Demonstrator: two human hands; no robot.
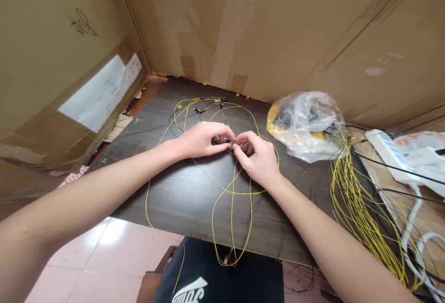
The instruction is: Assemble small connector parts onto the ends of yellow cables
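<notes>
From here I see a dark wood-grain table (187,191) tucked against tall cardboard (278,29), with pink floor tiles (114,256) below. Yellow wires (232,191) loop over the tabletop and hang off its near edge. At its middle, the left hand (206,139) and right hand (257,159) meet, fingertips pinching at a small dark bit among the wires; its exact form is hidden. To the right sit a clear plastic bag (306,126), a thick yellow bundle (358,210) spilling over the side, and a white power strip (389,154). Handwriting (82,22) in black marks the cardboard on the left, but I can't make it out; the print on the white label (100,92) is too small to read. White lettering shows on the dark cloth (222,275) at the person's lap, partly cut off.
</notes>
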